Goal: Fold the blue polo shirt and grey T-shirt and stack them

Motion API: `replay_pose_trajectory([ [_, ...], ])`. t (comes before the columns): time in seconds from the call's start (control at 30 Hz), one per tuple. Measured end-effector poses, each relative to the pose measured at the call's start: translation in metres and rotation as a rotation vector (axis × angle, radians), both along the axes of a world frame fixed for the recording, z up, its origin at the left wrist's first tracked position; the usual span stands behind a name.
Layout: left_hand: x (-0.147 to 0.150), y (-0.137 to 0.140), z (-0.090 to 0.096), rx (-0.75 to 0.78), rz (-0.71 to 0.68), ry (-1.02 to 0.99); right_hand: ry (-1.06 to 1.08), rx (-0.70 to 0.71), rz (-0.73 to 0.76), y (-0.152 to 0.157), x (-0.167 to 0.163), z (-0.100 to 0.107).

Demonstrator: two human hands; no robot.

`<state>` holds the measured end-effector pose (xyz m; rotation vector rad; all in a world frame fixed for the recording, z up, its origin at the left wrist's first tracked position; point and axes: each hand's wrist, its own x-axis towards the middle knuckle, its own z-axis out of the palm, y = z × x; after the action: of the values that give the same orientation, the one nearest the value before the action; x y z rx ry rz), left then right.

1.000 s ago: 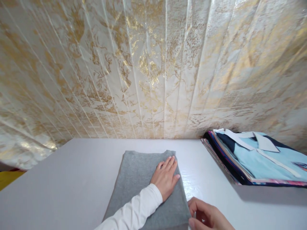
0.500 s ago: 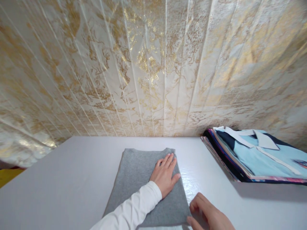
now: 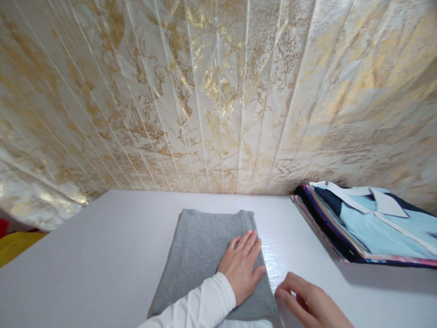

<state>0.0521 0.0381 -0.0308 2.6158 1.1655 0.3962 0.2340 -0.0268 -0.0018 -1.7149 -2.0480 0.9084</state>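
A folded grey shirt [image 3: 201,246] lies flat on the white table, its neckline at the far end. My left hand [image 3: 241,266], in a white sleeve, rests palm down on the right half of the shirt, fingers stretched out. Just beyond the shirt's lower right edge is my right hand [image 3: 307,300], fingers curled and thumb and forefinger close together. Nothing shows between them; whether the fingertips touch the fabric is unclear. At the bottom edge of the picture, a strip of pale material [image 3: 246,324] shows below the shirt.
A stack of folded garments [image 3: 378,228] sits on the right of the table [image 3: 112,255], a light blue collared shirt on top. Behind the table hangs a white and gold curtain [image 3: 218,91]. Yellow cloth [image 3: 20,246] appears at the far left.
The view has shifted slightly. My left hand has slid a little toward me along the shirt's right side. My right hand's thumb and forefinger have come together beside the edge.
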Motion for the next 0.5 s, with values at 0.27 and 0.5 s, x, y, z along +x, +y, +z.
replay_pose_trajectory([
  [0.27, -0.051, -0.025, 0.010, 0.057, 0.076, 0.094, -0.146, 0.735, 0.124, 0.035, -0.036, -0.032],
  [0.5, -0.132, -0.033, -0.020, 0.215, 0.328, 0.206, -0.490, 1.020, 0.171, 0.037, -0.071, -0.089],
])
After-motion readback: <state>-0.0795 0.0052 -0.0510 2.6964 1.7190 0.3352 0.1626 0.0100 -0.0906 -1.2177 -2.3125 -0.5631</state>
